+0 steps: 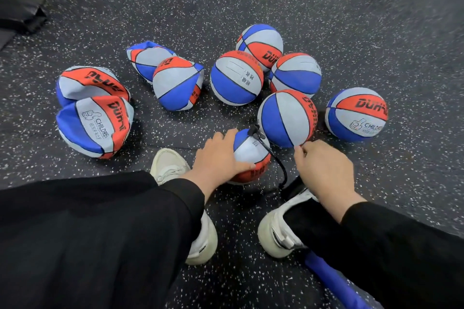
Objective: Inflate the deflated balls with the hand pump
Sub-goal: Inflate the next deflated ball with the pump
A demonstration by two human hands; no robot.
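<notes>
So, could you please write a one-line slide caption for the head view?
Left hand steadies a ball with the pump hose attached; four deflated balls wait.

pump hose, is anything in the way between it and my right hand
Nothing visible does. The right hand hovers just right of the black pump hose, which runs from the valve of the ball under the left hand down to the pump; only bare floor lies between.

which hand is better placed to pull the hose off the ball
Right. The left hand rests on the ball, steadying it, while the right hand holds nothing I can see and sits just beside the hose, whose nozzle is plugged in at the ball's top.
</notes>
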